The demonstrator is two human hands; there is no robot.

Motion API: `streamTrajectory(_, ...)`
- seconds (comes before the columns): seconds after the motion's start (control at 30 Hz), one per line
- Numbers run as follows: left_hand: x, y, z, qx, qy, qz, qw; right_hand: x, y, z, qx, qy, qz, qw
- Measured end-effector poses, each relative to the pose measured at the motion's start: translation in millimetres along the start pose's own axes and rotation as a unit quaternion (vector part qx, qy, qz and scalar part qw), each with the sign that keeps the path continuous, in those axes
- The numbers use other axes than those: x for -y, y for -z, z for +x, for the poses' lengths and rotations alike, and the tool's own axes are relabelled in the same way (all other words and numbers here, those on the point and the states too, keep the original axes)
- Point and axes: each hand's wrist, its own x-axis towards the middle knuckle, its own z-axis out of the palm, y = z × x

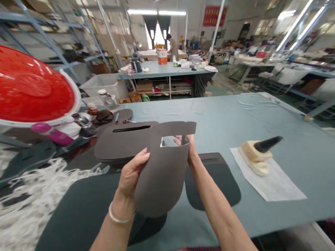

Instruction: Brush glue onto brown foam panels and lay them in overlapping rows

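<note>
In front of me I hold up a grey flat panel with a rounded lower end and a rectangular cut-out near its top; it bends slightly. White shows along part of the cut-out's edge. My left hand grips the panel's left edge, thumb on the near face. At the upper right edge, my right hand grips beside the cut-out, with some fingers behind it and partly visible through the opening. A dark panel with a slot lies on the table below my right forearm. To the left rest stacked grey panels, the top one slotted.
On the blue-grey table, a cream block with a black handle rests on a white sheet. White strips pile at left. A purple bottle and a red lid-like object stand nearby. A person stands far back.
</note>
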Motion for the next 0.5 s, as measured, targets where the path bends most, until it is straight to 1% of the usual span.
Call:
streamTrajectory(0.07, 20, 4.0, 4, -0.022, 0.000, -0.015, 1.000, 6, 48, -20, -0.036, -0.010, 0.001, 0.999)
streamTrajectory(0.1, 34, 7.8, 9, -0.031, 0.007, -0.013, 0.999, 7, 75, -32, -0.066, -0.002, -0.018, 0.998)
streamTrajectory(0.13, 49, 12.5, 14, -0.039, 0.017, -0.003, 0.999, 7, 105, -45, -0.102, 0.012, -0.061, 0.993)
streamTrajectory(0.17, 66, 18.2, 19, -0.048, 0.028, 0.014, 0.998, 7, 135, -58, -0.146, 0.033, -0.122, 0.981)
streamTrajectory(0.2, 86, 24.6, 24, -0.057, 0.044, 0.038, 0.997, 6, 167, -71, -0.189, 0.050, -0.204, 0.959)
streamTrajectory(0.23, 108, 31.3, 29, -0.066, 0.059, 0.070, 0.994, 5, 197, -84, -0.223, 0.059, -0.301, 0.926)
streamTrajectory(0.27, 131, 37.9, 32, -0.072, 0.080, 0.112, 0.988, 3, 226, -96, -0.244, 0.055, -0.393, 0.885)
streamTrajectory(0.33, 181, 49.6, 37, -0.074, 0.117, 0.202, 0.970, -1, 277, -118, -0.253, 0.034, -0.532, 0.807)
streamTrajectory(0.37, 206, 54.0, 38, -0.073, 0.129, 0.243, 0.959, -4, 297, -127, -0.246, 0.023, -0.577, 0.779)
streamTrajectory(0.4, 228, 57.4, 38, -0.077, 0.136, 0.272, 0.949, -7, 313, -134, -0.236, 0.015, -0.609, 0.757)
streamTrajectory(0.47, 266, 61.8, 39, -0.104, 0.136, 0.331, 0.928, -15, 337, -141, -0.215, 0.010, -0.653, 0.726)
streamTrajectory(0.5, 279, 63.3, 40, -0.122, 0.133, 0.355, 0.917, -19, 345, -141, -0.209, 0.013, -0.668, 0.714)
